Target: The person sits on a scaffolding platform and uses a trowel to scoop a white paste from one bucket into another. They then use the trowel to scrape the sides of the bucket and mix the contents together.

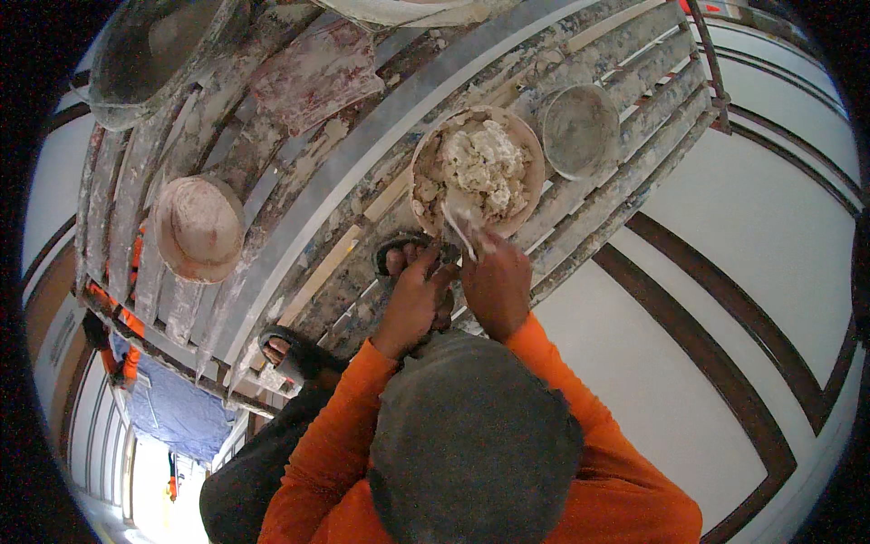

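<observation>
A round bowl [420,144] stands on the plank platform, filled with lumpy white plaster-like paste [484,160]. At its near rim my right hand [499,279] grips a paste-smeared tool, apparently a scraper [464,224], whose pale edge reaches over the rim. Its handle is hidden in the fist. My left hand [411,306] is just left of the right one, with curled fingers near the bowl's bottom edge. Whether these fingers hold anything is unclear. Beyond the bowl, to its right, sits a grey, dusty round container [581,132].
A long grey metal strip [326,180] crosses the gapped planks [639,88]. Left of it stand a plaster-coated tub [200,228], a reddish smeared sheet [316,75] and a large dark tub [160,61]. My sandalled foot [275,350] is beside the strip. Another person's orange sleeve [129,360] shows below left.
</observation>
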`<move>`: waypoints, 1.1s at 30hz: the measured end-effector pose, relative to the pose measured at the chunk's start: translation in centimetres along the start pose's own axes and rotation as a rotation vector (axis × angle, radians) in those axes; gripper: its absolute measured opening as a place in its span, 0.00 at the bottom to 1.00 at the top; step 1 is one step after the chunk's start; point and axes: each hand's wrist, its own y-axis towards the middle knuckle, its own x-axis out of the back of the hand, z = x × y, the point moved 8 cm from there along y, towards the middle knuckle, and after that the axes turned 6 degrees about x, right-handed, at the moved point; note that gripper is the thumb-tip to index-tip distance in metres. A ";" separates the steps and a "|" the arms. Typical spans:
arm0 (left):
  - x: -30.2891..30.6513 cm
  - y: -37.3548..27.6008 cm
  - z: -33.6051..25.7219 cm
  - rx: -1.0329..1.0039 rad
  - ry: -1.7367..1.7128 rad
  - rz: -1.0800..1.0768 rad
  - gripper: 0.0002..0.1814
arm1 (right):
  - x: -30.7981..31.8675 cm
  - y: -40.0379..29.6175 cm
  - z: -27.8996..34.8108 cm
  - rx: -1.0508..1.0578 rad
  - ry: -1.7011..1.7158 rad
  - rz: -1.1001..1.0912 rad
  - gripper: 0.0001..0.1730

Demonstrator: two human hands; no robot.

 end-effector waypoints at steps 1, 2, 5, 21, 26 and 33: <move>-0.2 0.3 0.6 -0.031 -0.014 -0.008 0.25 | -0.1 0.4 -0.2 0.019 -0.041 -0.022 0.23; -0.4 0.6 0.6 -0.032 -0.030 -0.002 0.25 | -0.5 1.1 -0.9 0.037 -0.083 -0.046 0.22; -0.2 0.5 0.6 0.031 -0.077 0.021 0.25 | 0.3 0.5 0.3 0.007 -0.062 0.055 0.17; -0.3 1.2 0.6 -0.127 0.303 -0.072 0.28 | -0.5 0.6 -0.9 0.089 -0.193 0.035 0.22; -0.7 1.2 1.2 -0.062 0.145 0.030 0.27 | -0.6 0.2 -1.7 0.036 -0.045 -0.022 0.25; -0.5 2.1 3.1 -0.121 0.197 -0.033 0.26 | 0.4 0.0 -0.2 0.022 0.005 0.004 0.26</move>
